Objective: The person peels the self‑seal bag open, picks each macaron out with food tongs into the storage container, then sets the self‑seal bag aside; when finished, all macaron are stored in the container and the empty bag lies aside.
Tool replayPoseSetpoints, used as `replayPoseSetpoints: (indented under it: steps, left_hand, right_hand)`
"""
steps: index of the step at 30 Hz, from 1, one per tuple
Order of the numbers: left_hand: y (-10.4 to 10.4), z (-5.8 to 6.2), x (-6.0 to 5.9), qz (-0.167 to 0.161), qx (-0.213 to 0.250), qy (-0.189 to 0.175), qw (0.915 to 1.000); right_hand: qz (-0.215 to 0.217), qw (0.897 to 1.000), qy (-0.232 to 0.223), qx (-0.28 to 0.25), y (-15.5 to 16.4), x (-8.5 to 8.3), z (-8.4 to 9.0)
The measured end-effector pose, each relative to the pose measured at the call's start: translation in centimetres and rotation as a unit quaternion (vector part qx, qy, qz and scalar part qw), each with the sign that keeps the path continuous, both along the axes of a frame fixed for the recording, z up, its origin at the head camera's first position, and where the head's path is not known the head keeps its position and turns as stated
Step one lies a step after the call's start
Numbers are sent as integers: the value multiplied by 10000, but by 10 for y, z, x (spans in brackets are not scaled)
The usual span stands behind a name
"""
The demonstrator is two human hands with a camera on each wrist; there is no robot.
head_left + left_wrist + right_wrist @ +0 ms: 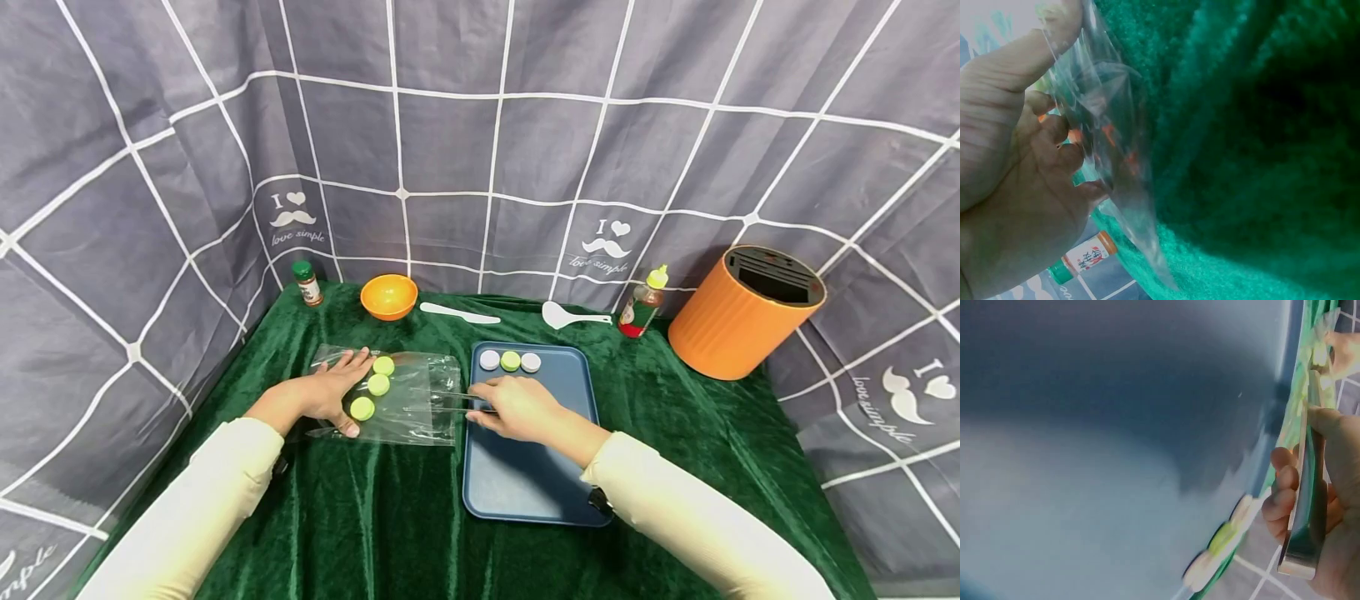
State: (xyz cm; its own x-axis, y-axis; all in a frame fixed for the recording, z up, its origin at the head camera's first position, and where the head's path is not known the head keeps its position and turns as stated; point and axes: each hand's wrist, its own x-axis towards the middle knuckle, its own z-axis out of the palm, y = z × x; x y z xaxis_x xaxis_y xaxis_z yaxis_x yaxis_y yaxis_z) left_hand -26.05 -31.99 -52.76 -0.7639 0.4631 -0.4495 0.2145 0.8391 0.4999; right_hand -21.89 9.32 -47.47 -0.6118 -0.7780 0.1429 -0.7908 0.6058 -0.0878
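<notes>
tongs going into the bag
left hand [326,398] pins the bag [408,400], right hand [517,408] clamps tongs [450,402]; three discs [511,361] on tray [525,483], three left inside.

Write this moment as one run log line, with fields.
left hand: holds plastic bag | right hand: grips metal tongs at bag mouth | bag: three green discs | blue tray: three discs
</notes>
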Motion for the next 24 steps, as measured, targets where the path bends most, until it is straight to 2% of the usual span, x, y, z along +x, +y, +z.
replayPoseSetpoints:
  steps: [4, 7, 12, 13, 15, 20, 24]
  left_hand:
    - [4, 6, 4, -22, -159, 55, 9999]
    - [6, 12, 8, -66, -82, 78, 9999]
    - [17, 36, 19, -9, 60, -80, 9999]
    - [17, 37, 18, -2, 54, -91, 9999]
    - [16, 33, 16, 13, -11, -99, 9999]
    - [6, 9, 4, -17, -178, 27, 9998]
    - [4, 7, 4, 11, -197, 49, 9998]
  right_hand:
    - [117, 9999, -86, 60, -16, 0, 1]
    - [166, 9996, -177, 140, -26, 0, 2]
    - [202, 9992, -261, 237, -40, -1, 1]
    - [216, 9991, -271, 245, -42, -2, 0]
    - [230, 9990, -253, 275, -46, -2, -1]
    - [261, 9989, -212, 320, -54, -2, -3]
    - [294, 9988, -192, 356, -58, -2, -4]
